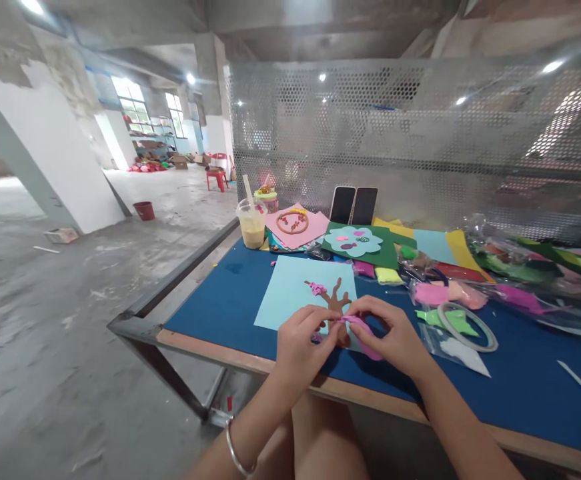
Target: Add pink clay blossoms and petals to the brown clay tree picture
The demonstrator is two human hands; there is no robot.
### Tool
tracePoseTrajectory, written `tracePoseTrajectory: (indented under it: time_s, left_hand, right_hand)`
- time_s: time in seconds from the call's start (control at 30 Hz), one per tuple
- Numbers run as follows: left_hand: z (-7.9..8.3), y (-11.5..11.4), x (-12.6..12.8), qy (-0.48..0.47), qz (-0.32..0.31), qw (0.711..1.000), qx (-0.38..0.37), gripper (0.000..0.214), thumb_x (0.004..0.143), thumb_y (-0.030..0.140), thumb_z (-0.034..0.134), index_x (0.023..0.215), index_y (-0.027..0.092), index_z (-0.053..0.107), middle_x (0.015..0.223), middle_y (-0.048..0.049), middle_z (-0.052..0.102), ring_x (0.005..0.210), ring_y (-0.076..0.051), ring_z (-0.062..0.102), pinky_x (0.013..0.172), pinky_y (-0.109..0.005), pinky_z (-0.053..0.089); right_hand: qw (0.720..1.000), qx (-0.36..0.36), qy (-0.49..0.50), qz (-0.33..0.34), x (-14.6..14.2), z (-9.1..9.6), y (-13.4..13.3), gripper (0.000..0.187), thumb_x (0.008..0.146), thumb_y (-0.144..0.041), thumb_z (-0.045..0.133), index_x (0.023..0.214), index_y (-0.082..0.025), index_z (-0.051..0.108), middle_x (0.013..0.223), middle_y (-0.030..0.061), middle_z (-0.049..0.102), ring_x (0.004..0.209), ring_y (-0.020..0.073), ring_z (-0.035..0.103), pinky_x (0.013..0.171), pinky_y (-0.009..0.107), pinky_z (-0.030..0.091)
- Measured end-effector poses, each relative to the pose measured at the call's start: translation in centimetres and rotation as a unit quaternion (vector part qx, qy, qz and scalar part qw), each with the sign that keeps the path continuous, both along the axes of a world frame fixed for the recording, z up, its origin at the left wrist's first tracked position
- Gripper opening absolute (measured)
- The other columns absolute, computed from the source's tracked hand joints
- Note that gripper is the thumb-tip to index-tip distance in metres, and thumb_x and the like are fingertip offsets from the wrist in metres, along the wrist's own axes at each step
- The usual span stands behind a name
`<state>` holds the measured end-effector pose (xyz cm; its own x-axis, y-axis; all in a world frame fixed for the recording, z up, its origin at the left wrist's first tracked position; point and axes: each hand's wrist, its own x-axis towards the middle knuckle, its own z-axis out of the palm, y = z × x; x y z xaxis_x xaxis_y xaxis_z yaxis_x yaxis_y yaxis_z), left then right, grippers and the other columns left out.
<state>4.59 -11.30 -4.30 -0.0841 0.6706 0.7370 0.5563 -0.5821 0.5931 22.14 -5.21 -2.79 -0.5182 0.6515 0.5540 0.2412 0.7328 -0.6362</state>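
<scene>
Both my hands meet above a light blue sheet (283, 293) near the table's front edge. Between the thumb and fingers of my right hand (390, 333) is a lump of pink modelling clay (369, 341), part of it hanging below the fingers. My left hand (306, 340) pinches at the near end of that same clay, its fingertips meeting the right ones. On the sheet lies a brown clay tree (337, 297), its trunk partly covered by my hands. A cluster of small pink clay bits (317, 289) sits on its left branch.
Behind the sheet are a drink cup (253, 227) with a straw, a pink sheet with a brown ring (293, 223), a green card (387, 250) and two propped phones (354, 205). To the right lie clay packets (435, 293), a tape roll (467, 327) and a white stick (573, 375).
</scene>
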Motion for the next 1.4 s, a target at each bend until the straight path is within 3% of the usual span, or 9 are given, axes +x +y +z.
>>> tracePoseTrajectory:
  time_s: [0.43, 0.73, 0.97, 1.17, 1.4]
  left_hand:
    - [-0.2, 0.2, -0.2, -0.034, -0.025, 0.998, -0.054, 0.005, 0.085, 0.018, 0.067, 0.083, 0.019, 0.072, 0.079, -0.0027, 0.072, 0.073, -0.016, 0.066, 0.071, -0.026, 0.052]
    - [0.6, 0.1, -0.5, -0.118, -0.092, 0.978, -0.146, 0.010, 0.082, 0.022, 0.069, 0.073, 0.018, 0.073, 0.072, -0.0016, 0.074, 0.066, -0.015, 0.069, 0.058, -0.020, 0.053]
    - [0.6, 0.1, -1.5, -0.145, -0.035, 0.981, -0.125, 0.022, 0.090, 0.032, 0.058, 0.078, 0.017, 0.069, 0.081, -0.0046, 0.074, 0.072, -0.016, 0.069, 0.057, -0.021, 0.056]
    - [0.3, -1.5, -3.4, -0.050, -0.005, 0.995, -0.088, 0.017, 0.090, 0.027, 0.060, 0.076, 0.020, 0.069, 0.077, -0.0030, 0.073, 0.074, -0.017, 0.068, 0.067, -0.027, 0.057]
    - [-0.5, -2.8, -3.7, 0.099, -0.022, 0.992, -0.081, 0.009, 0.086, 0.022, 0.067, 0.093, 0.025, 0.071, 0.088, -0.0010, 0.075, 0.084, -0.018, 0.067, 0.075, -0.031, 0.055]
  right_hand:
    - [1.000, -0.009, -0.017, 0.025, -0.4, 0.1, -0.2, 0.011, 0.080, -0.013, 0.064, 0.086, -0.023, 0.063, 0.085, 0.0022, 0.065, 0.079, 0.0164, 0.062, 0.074, 0.028, 0.048]
    - [1.000, -0.010, -0.007, 0.027, -0.3, 0.1, 0.0, 0.004, 0.087, -0.025, 0.061, 0.086, -0.023, 0.064, 0.088, 0.0035, 0.061, 0.080, 0.0165, 0.060, 0.075, 0.029, 0.048]
    - [0.999, 0.008, 0.043, -0.018, 0.2, -0.2, 0.6, 0.008, 0.089, -0.025, 0.059, 0.081, -0.023, 0.060, 0.082, 0.0026, 0.058, 0.075, 0.0161, 0.057, 0.067, 0.028, 0.048]
    - [0.994, 0.034, 0.074, -0.071, 1.0, -0.4, 0.9, 0.008, 0.090, -0.027, 0.057, 0.082, -0.024, 0.059, 0.082, 0.0043, 0.060, 0.076, 0.0179, 0.057, 0.064, 0.031, 0.048]
    - [0.995, 0.039, 0.014, -0.094, 1.7, 3.6, 4.1, 0.006, 0.083, -0.031, 0.065, 0.080, -0.025, 0.064, 0.086, 0.0046, 0.065, 0.080, 0.0209, 0.060, 0.070, 0.034, 0.050]
